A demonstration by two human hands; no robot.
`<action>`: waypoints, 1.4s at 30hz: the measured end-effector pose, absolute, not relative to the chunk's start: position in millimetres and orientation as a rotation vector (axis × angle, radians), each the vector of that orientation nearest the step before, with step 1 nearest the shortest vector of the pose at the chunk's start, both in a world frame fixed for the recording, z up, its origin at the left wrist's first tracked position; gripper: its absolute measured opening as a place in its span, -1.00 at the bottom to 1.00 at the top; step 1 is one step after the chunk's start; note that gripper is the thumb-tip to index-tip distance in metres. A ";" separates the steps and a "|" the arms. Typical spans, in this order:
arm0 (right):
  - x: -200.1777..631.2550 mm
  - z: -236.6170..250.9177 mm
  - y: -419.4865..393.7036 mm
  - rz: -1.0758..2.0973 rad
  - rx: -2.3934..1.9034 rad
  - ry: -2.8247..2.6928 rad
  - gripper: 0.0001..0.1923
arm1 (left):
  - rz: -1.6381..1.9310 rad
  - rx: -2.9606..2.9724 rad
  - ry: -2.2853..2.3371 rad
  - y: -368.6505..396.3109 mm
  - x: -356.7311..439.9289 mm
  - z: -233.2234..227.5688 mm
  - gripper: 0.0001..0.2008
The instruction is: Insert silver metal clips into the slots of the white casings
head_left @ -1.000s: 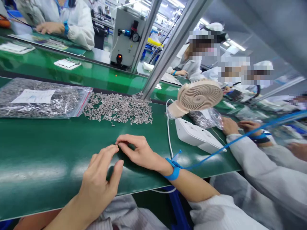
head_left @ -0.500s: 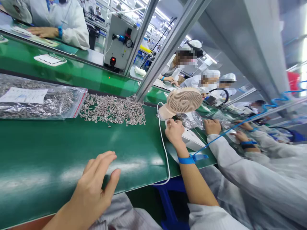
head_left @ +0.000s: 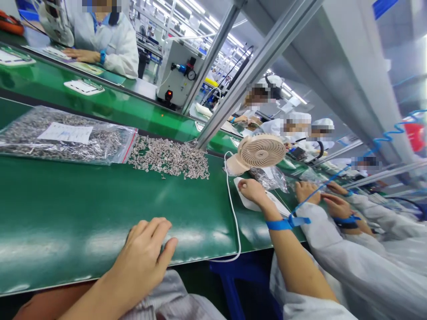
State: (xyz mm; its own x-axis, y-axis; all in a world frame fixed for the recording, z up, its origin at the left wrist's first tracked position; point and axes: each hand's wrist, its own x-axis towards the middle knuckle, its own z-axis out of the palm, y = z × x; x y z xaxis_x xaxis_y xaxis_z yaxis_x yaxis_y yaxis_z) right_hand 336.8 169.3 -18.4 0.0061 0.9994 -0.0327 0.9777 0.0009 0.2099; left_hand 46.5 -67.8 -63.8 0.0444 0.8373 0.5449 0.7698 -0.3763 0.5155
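My left hand (head_left: 147,249) hovers at the front edge of the green work surface (head_left: 100,209), fingers loosely bent and thumb apart, holding nothing. Farther right, my right hand (head_left: 252,191), with a blue wrist strap (head_left: 280,224), is over a white flat panel (head_left: 246,202). Its fingers are curled together, and whatever is between them is hidden. Just behind that hand stands a beige fan (head_left: 262,152) with a white cable (head_left: 235,218) running down to the table edge. A loose pile of small metal parts (head_left: 170,159) lies left of the fan.
A clear zip bag (head_left: 66,135) full of metal parts lies at the left, and another bag (head_left: 268,178) sits behind my right hand. A metal post (head_left: 230,104) rises behind the pile. Co-workers' hands (head_left: 307,192) are close at the right. White panels (head_left: 84,87) lie on the far green belt.
The view has shifted, so the scene sits farther right and lower. Under my right hand the white panel now lies flatter. The left hand's fingers have bent slightly more.
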 end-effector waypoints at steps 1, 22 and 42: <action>336.5 -16.0 166.7 0.195 2.077 2.125 -0.74 | 1.235 2.201 1.723 -68.6 46.8 -64.7 -0.82; 237.0 11.1 2.6 -0.605 0.896 3.452 -0.80 | 0.919 2.490 2.475 -87.1 77.1 -50.5 -0.69; 203.7 -41.5 12.8 -0.798 1.299 3.617 -0.85 | 0.506 2.762 2.275 -94.8 97.4 -46.8 -0.58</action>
State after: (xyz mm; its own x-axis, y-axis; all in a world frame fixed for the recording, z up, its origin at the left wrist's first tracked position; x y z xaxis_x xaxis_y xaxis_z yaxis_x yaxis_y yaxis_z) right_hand 203.7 12.8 -41.5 -0.5214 0.6646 0.5352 0.3775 0.7422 -0.5538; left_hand 97.4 -94.8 -46.8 0.2137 0.8461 0.4884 0.9733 -0.1416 -0.1807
